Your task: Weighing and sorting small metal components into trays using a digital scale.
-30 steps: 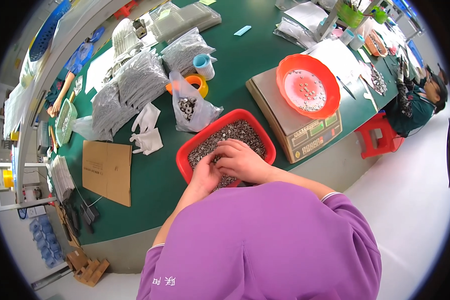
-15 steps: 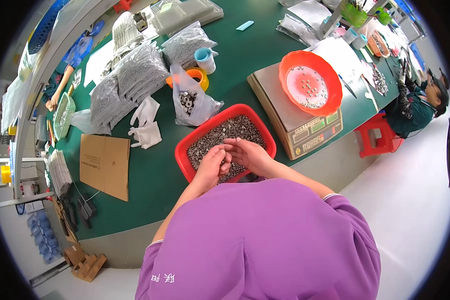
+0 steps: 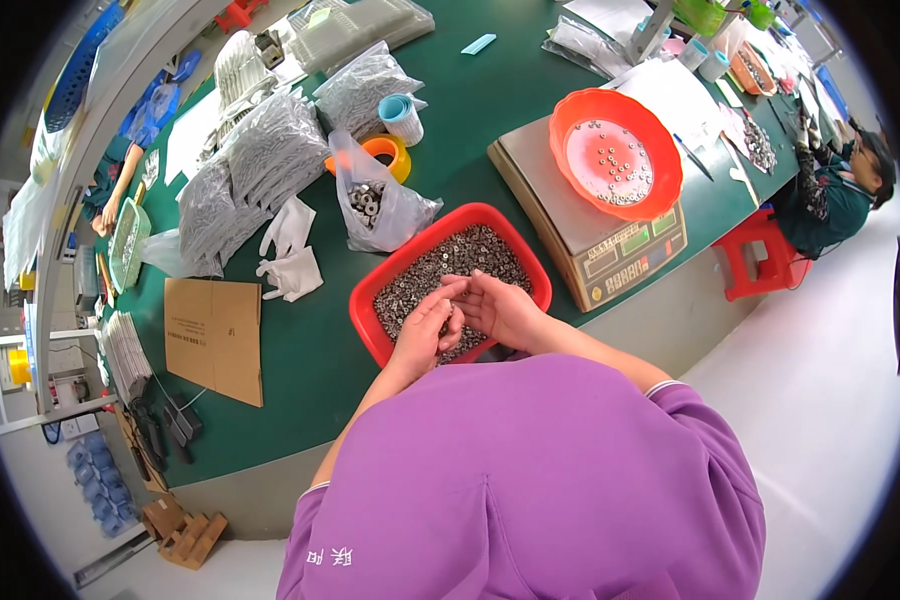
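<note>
Both hands meet over the near half of a red plastic tray (image 3: 370, 335) full of small metal nut-like rings (image 3: 470, 255). My left hand (image 3: 427, 328) has its fingers curled inward. Whatever lies inside its grasp is too small or hidden to make out. Facing it, my right hand (image 3: 505, 310) is cupped, thumb apart, with its fingertips reaching to the left fingers. No part shows clearly in its palm. Just beyond the tray stands a clear plastic bag (image 3: 385, 225) with larger metal rings inside.
Right of the tray, a scale (image 3: 610, 262) carries an orange bowl (image 3: 660, 150) with scattered small rings. White gloves (image 3: 292, 270), cardboard (image 3: 213, 335), stacked plastic packets (image 3: 270, 150) and a tape roll (image 3: 398, 158) lie left. A co-worker (image 3: 820, 220) sits at far right; another person's arm (image 3: 118, 190) shows at far left.
The view has shifted slightly, moving the bench things a little in the picture. My hands stay together over the tray, their fingers only slightly shifted.
</note>
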Demonstrator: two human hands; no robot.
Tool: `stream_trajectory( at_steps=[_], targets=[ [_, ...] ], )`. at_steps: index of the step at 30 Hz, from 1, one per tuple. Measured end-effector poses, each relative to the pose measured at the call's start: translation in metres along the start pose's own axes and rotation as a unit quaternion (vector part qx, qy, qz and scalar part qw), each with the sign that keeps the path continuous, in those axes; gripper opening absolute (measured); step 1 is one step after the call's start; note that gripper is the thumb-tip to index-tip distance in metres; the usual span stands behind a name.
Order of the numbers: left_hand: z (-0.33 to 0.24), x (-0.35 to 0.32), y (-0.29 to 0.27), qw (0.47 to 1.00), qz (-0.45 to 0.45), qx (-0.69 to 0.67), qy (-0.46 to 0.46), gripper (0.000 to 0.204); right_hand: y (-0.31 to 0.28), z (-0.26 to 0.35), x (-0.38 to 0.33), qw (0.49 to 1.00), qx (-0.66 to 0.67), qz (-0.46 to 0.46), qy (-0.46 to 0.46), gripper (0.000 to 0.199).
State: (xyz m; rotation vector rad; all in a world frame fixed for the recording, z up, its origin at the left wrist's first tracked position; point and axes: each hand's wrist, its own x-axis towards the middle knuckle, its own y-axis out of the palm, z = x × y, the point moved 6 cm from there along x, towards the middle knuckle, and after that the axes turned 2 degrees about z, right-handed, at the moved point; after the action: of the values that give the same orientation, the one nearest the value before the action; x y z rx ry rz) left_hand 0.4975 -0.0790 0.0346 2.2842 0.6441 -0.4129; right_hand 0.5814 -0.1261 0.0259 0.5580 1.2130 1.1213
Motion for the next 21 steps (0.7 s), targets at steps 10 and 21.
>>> stream_trajectory(
  at_steps=[10,21],
  targets=[
    [0.002,0.002,-0.002,1.000,-0.009,0.001,0.019,0.028,-0.004,-0.004,0.002,1.000,-0.005,0.015,0.006,0.043],
    [0.008,0.004,-0.003,0.998,-0.049,0.034,0.019,0.023,-0.018,-0.009,0.006,1.000,0.003,0.029,0.006,0.043]
  ],
)
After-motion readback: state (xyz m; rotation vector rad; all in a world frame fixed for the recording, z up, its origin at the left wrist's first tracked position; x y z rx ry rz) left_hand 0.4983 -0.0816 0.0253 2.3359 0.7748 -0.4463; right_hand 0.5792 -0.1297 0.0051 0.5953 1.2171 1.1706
